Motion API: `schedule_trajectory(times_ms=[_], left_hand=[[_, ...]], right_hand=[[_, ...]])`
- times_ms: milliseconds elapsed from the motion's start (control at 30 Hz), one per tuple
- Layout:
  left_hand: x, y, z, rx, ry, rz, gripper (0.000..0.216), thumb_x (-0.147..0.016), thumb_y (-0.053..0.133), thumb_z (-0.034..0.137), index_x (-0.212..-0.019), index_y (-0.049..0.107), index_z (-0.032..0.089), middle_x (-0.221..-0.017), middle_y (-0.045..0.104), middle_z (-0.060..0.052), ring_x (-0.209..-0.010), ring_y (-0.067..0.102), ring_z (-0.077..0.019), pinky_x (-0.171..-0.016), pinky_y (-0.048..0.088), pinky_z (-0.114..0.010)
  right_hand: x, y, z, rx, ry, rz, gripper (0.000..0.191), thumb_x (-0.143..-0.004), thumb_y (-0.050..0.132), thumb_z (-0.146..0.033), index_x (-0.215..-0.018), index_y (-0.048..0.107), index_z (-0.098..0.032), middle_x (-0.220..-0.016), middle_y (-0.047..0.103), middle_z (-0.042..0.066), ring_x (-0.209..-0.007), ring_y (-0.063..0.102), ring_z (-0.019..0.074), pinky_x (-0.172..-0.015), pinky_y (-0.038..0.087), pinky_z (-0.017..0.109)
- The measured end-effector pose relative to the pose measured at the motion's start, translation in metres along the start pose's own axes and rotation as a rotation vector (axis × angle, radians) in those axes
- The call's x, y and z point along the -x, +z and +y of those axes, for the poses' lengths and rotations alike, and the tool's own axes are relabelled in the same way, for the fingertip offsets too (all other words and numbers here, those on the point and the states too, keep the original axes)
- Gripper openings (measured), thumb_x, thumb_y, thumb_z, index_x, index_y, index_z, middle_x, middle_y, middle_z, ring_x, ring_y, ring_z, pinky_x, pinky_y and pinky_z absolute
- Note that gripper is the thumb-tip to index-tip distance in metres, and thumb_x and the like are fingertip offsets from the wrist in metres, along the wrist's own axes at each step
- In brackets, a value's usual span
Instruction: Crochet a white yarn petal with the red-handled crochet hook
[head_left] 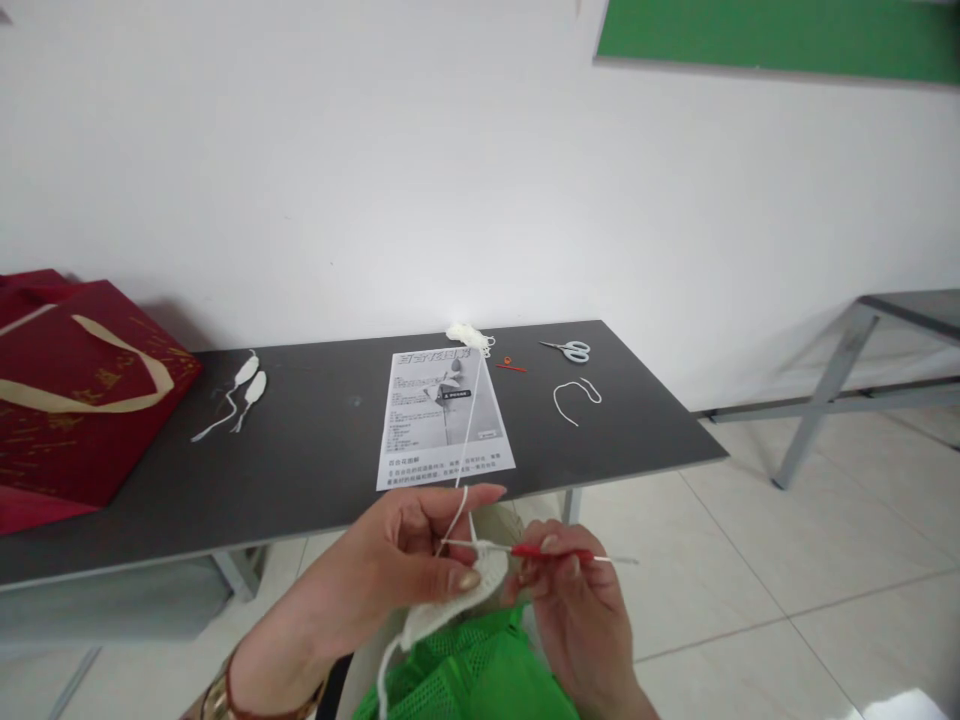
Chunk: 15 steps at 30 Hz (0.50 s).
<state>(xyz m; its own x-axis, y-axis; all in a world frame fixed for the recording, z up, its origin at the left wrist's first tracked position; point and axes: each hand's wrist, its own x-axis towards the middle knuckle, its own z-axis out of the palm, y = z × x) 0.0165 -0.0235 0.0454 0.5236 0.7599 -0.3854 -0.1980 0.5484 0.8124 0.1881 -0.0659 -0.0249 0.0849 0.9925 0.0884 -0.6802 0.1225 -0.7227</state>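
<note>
My left hand pinches a small white crocheted piece between thumb and fingers, with white yarn looped over the raised index finger and running up to a yarn ball at the table's far edge. My right hand is closed on a crochet hook with a red handle, its tip in the white piece. Both hands hover below the table's front edge, above a green mesh bag on my lap.
On the dark table lie a printed instruction sheet, two white crocheted petals, scissors, a yarn scrap, a small orange tool and a red gift bag at left. Another table stands at right.
</note>
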Motion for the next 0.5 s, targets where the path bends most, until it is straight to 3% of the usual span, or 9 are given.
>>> schedule_trajectory(times_ms=[100,233,500], left_hand=[[0.002,-0.003,0.011,-0.126,-0.074,-0.17,0.056,-0.065,0.081,0.017,-0.119,0.067,0.022,-0.065,0.054,0.004,-0.054,0.043,-0.0051,-0.053,0.032,-0.017],[0.004,0.0,0.026,-0.265,-0.12,-0.3,0.056,-0.069,0.074,0.016,-0.124,0.064,0.021,-0.066,0.056,0.004,-0.054,0.042,-0.0072,-0.051,0.029,-0.021],[0.006,0.003,0.031,-0.38,-0.139,-0.353,0.053,-0.07,0.069,0.012,-0.122,0.065,0.023,-0.068,0.056,0.003,-0.058,0.043,-0.0089,-0.052,0.028,-0.023]], right_hand=[[-0.005,0.002,-0.01,-0.1,0.123,-0.013,0.015,-0.083,0.067,-0.037,-0.08,0.071,-0.022,-0.067,0.059,-0.001,-0.057,0.056,0.0119,-0.046,0.055,0.023],[-0.01,0.004,-0.025,-0.099,0.155,-0.063,0.017,-0.083,0.066,-0.037,-0.078,0.069,-0.021,-0.066,0.055,-0.001,-0.055,0.054,0.0124,-0.044,0.055,0.024],[-0.02,0.006,-0.044,0.063,0.091,-0.192,0.02,-0.083,0.066,-0.038,-0.074,0.069,-0.02,-0.063,0.056,0.0,-0.055,0.059,0.0147,-0.049,0.048,0.025]])
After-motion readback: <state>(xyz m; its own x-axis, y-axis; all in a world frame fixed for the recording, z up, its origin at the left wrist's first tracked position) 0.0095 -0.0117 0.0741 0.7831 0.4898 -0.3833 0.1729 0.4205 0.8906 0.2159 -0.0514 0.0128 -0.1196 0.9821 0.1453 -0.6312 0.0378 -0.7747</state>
